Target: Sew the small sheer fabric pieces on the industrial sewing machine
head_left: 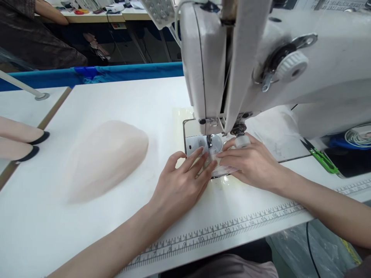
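Note:
My left hand (185,179) lies palm down with its fingers stretched out, the fingertips just in front of the sewing machine's presser foot (209,142). Close on the right of the foot is my right hand (252,164), its fingers bent together on a small piece of sheer, pale fabric (228,170). That fabric lies over the metal needle plate (194,143), partly covered by both hands. The white sewing machine head (205,65) stands above them. On the table left of my hands rests a rounded, pointed piece of sheer beige fabric (116,158).
Green-handled thread snips (323,158) lie at the right beside a dark tray (348,160). A ruler strip (208,235) runs along the table's front edge. Two beige pieces with black ends (23,143) lie far left. Another person's arm (52,11) shows at the back.

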`<state>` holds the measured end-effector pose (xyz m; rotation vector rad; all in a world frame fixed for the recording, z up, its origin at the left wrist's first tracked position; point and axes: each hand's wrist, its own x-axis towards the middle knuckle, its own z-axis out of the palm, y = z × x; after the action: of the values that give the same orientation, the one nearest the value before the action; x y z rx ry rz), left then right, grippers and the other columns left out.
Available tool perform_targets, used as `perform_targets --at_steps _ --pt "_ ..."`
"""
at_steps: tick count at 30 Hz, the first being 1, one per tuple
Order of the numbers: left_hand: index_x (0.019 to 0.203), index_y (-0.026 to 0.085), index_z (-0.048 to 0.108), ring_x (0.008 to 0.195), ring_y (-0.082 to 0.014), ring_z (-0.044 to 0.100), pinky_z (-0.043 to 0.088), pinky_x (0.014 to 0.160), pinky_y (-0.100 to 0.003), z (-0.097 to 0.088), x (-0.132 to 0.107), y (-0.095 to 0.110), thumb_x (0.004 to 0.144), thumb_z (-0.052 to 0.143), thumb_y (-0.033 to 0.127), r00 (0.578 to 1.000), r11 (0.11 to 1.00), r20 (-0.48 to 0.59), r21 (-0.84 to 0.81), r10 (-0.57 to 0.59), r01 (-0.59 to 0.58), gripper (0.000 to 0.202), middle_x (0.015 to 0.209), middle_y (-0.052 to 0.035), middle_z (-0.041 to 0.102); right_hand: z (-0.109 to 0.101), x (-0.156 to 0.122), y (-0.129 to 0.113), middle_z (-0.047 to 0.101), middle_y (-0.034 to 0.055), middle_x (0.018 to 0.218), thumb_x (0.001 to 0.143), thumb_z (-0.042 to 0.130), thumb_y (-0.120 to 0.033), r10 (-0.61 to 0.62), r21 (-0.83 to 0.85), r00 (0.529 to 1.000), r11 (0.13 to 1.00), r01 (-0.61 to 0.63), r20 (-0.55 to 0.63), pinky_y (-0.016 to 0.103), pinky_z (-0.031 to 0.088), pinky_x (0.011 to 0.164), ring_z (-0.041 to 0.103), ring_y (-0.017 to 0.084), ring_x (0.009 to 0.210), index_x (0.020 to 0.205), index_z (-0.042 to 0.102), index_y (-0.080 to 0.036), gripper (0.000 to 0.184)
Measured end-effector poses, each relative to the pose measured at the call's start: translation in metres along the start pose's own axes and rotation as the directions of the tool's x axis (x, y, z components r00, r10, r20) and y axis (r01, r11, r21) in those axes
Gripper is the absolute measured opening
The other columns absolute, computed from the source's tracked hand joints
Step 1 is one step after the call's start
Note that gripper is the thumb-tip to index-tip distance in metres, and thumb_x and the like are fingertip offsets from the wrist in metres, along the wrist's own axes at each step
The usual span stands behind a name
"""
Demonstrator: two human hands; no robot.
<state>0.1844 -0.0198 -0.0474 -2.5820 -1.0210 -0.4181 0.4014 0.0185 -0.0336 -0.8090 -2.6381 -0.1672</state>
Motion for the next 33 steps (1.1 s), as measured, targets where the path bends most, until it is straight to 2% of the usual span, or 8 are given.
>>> perform_targets --at_steps 5,11,16,19,23,29,33 --pt "0.119 0.019 0.063 0.119 -0.0255 0.060 0.037 0.091 -0.043 0.005 0.003 -0.005 0.095 0.050 0.017 0.999 1.000 -0.031 -0.022 -0.013 0.012 0.028 0.118 -0.0094 0.070 0.006 0.000 0.003 0.076 -0.0016 0.096 0.081 0.056 -0.002 -0.018 -0.011 0.998 1.000 0.017 -0.057 0.033 0.039 0.082 0.065 0.017 0.086 0.083 0.070 -0.017 0.021" --pt "0.119 0.020 0.063 0.116 -0.0238 0.062 0.035 0.095 -0.044 0.012 0.010 -0.015 0.096 0.048 0.018 0.997 0.998 -0.059 -0.053 -0.042 0.039 0.027 0.118 -0.0080 0.070 0.020 0.001 0.010 0.077 -0.0003 0.095 0.089 0.054 -0.010 -0.007 -0.051 0.991 0.999 0.000 -0.135 0.033 0.041 0.085 0.066 0.017 0.083 0.090 0.070 -0.017 0.018" --pt "0.117 0.020 0.064 0.115 -0.0239 0.062 0.036 0.094 -0.046 0.013 0.010 -0.015 0.096 0.048 0.019 0.996 0.999 -0.077 0.003 -0.049 0.049 0.026 0.118 -0.0067 0.070 0.023 0.003 0.010 0.077 0.0001 0.091 0.091 0.051 -0.011 -0.039 -0.144 0.981 0.990 0.011 -0.191 0.033 0.041 0.085 0.065 0.016 0.076 0.089 0.071 -0.016 0.021" --pt "0.115 0.018 0.064 0.114 -0.0235 0.063 0.037 0.090 -0.044 0.011 0.008 -0.010 0.096 0.050 0.018 0.994 0.998 -0.104 0.048 -0.031 0.036 0.024 0.115 -0.0054 0.071 0.022 0.002 0.007 0.077 0.0003 0.092 0.091 0.049 -0.010 -0.046 -0.178 0.982 0.984 0.013 -0.181 0.034 0.040 0.085 0.064 0.017 0.076 0.095 0.071 -0.015 0.023" --pt "0.112 0.015 0.066 0.112 -0.0235 0.064 0.038 0.089 -0.044 0.007 0.005 -0.006 0.095 0.053 0.019 0.994 0.999 -0.105 0.041 -0.018 0.023 0.022 0.112 -0.0052 0.072 0.020 0.000 0.004 0.075 0.0015 0.104 0.086 0.045 -0.008 -0.064 -0.185 0.989 0.982 0.039 -0.133 0.036 0.037 0.091 0.065 0.018 0.083 0.103 0.071 -0.014 0.031" --pt "0.113 0.014 0.066 0.112 -0.0241 0.064 0.038 0.090 -0.044 0.008 0.004 -0.009 0.095 0.052 0.018 0.995 1.000 -0.103 0.026 -0.012 0.015 0.023 0.112 -0.0067 0.072 0.018 -0.001 0.004 0.072 0.0033 0.114 0.082 0.048 -0.012 -0.058 -0.194 0.998 0.980 0.049 -0.038 0.039 0.034 0.096 0.063 0.021 0.094 0.107 0.070 -0.014 0.034" --pt "0.112 0.015 0.066 0.111 -0.0235 0.064 0.038 0.091 -0.045 0.010 0.005 -0.010 0.095 0.051 0.019 0.994 1.000 -0.106 0.018 -0.019 0.021 0.022 0.112 -0.0063 0.072 0.018 -0.002 0.003 0.072 0.0050 0.114 0.081 0.049 -0.014 -0.053 -0.206 0.998 0.977 0.044 -0.037 0.040 0.032 0.098 0.063 0.021 0.091 0.110 0.069 -0.011 0.035"
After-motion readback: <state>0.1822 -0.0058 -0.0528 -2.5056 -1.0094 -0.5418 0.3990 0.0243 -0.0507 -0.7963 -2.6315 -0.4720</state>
